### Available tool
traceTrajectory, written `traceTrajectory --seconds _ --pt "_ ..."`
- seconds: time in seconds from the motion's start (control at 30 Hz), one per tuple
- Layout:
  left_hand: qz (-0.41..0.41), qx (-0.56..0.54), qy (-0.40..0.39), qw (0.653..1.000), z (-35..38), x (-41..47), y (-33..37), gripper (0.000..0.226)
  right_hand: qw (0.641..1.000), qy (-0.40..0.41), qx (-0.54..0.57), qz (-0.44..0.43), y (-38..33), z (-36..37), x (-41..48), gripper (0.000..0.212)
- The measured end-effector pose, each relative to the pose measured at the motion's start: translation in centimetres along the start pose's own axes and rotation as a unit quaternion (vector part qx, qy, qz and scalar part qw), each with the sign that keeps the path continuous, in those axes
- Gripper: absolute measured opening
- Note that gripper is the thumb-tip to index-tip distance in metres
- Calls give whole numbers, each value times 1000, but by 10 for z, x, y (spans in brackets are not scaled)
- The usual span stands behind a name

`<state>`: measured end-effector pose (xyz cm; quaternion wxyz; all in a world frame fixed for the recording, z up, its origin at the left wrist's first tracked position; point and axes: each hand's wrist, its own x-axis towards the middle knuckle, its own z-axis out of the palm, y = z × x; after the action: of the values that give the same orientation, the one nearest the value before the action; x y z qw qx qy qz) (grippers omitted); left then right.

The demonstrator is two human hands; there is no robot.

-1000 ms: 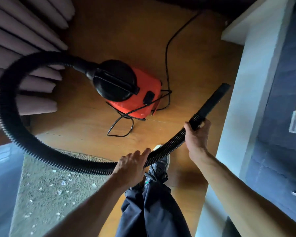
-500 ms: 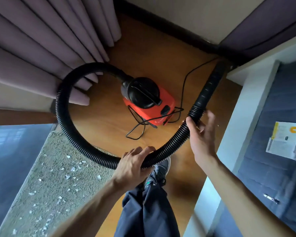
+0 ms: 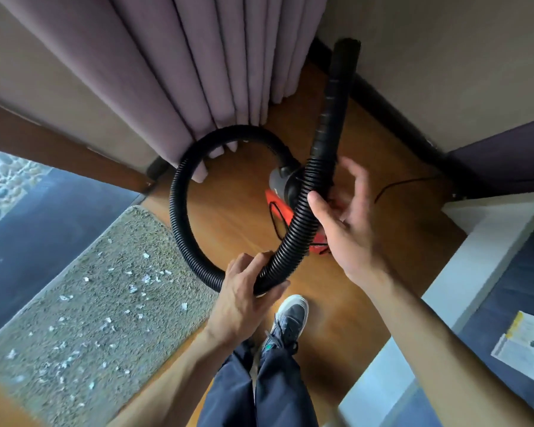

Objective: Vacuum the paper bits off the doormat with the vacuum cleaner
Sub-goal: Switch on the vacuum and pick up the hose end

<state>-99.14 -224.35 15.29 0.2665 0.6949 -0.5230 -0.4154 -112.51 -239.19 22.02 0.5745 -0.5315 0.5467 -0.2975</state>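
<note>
rightward, floor (image 3: pixel 228 217) between doormat (image 3: pixel 105 303), vacuum (image 3: pixel 275 198)

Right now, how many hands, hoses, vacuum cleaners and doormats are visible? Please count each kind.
Hands: 2 (left hand, right hand)
Hose: 1
Vacuum cleaner: 1
Doormat: 1
Total: 5

One vacuum (image 3: pixel 274 197) is sitting in the room, with one hose (image 3: pixel 179 217), one nozzle (image 3: pixel 336 97) and one cord (image 3: pixel 404 183) showing. One mat (image 3: pixel 84 318) is lying there, and the bits (image 3: pixel 145 278) on it are running to dozens, too many and too small for an exact count. Two hands are showing: one left hand (image 3: pixel 244 300) and one right hand (image 3: pixel 349 220). One shoe (image 3: pixel 290 315), one curtain (image 3: pixel 167 72) and one leaflet (image 3: pixel 524 346) are showing too.
</note>
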Motion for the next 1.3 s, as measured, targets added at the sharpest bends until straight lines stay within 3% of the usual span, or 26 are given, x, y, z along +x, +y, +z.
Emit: traceTrajectory --seconds 0.23,0.4,0.63,0.83,1.03,1.2,1.3 --pt "-97 -69 122 985 -12 -11 -3 28 985 -152 -57 -57 -21 59 19 66" --pt "-140 -146 191 961 -12 -24 -5 28 957 -247 -110 -103 -25 99 17 69" --pt "-199 -274 327 882 -3 -39 -9 60 914 -340 -176 -135 -7 155 22 72" --pt "-243 -347 373 826 9 -53 -12 74 858 -439 -225 -147 14 187 13 70" --pt "-282 -425 396 763 14 -77 -12 75 796 -531 -270 -109 30 210 -16 73" --pt "-308 -472 435 702 20 -98 -18 77 764 -573 -295 -33 53 232 -32 67" --pt "-309 -482 444 689 20 -108 -24 77 749 -598 -280 54 58 242 -36 61"
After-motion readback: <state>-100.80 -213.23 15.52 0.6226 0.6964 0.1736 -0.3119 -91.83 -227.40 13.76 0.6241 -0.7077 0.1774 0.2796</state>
